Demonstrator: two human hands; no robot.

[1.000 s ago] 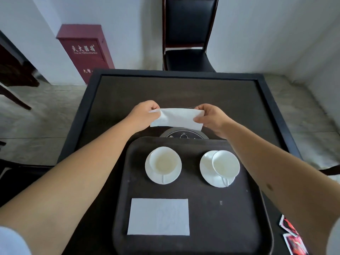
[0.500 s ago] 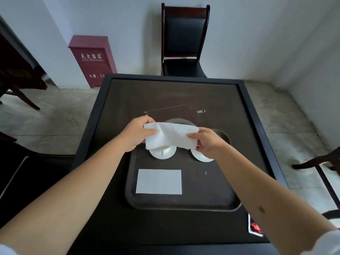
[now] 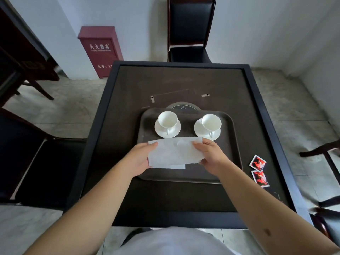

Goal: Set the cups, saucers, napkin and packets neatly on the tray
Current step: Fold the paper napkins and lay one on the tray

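A dark tray (image 3: 231, 148) lies on the dark table. At its far side stand two white cups on white saucers, the left cup (image 3: 167, 119) and the right cup (image 3: 211, 122). My left hand (image 3: 141, 159) and my right hand (image 3: 209, 155) each pinch one end of a white napkin (image 3: 174, 153), held flat just above the tray's near half. A second napkin lies on the tray beneath it; only its lower edge (image 3: 173, 166) shows. Two red packets (image 3: 258, 171) lie on the table right of the tray.
The table has a raised black rim (image 3: 265, 115). A black chair (image 3: 189, 30) stands beyond the far edge, another seat (image 3: 44, 162) at the left. A red cabinet (image 3: 101, 50) stands against the wall. A round disc (image 3: 182, 107) peeks out behind the tray.
Both hands have brought the held napkin from above the cups back toward me, down over the napkin lying on the tray. The cups are uncovered again. My head has moved back.
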